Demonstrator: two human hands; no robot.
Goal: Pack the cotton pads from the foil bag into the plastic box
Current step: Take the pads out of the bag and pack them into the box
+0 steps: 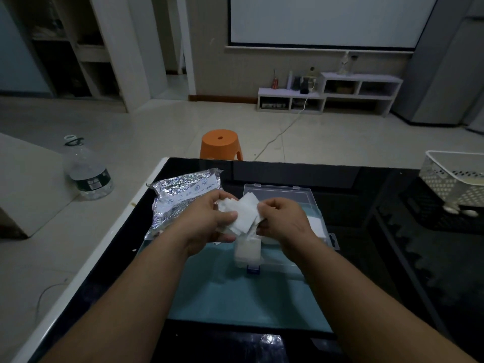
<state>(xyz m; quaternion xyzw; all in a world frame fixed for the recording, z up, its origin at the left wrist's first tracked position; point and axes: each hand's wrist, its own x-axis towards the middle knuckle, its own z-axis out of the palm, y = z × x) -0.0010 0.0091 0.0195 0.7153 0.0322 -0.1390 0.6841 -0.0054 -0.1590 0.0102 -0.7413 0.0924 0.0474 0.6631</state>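
Dimly lit living room in a home.
A large projection screen hangs on the far wall above a low white shelf unit carrying bottles and small ornaments. The floor is pale tile. An orange plastic stool stands just beyond the glossy black bench, a big water bottle sits on the floor at left, a white perforated basket is at the right, and open wall shelves fill the left corner.
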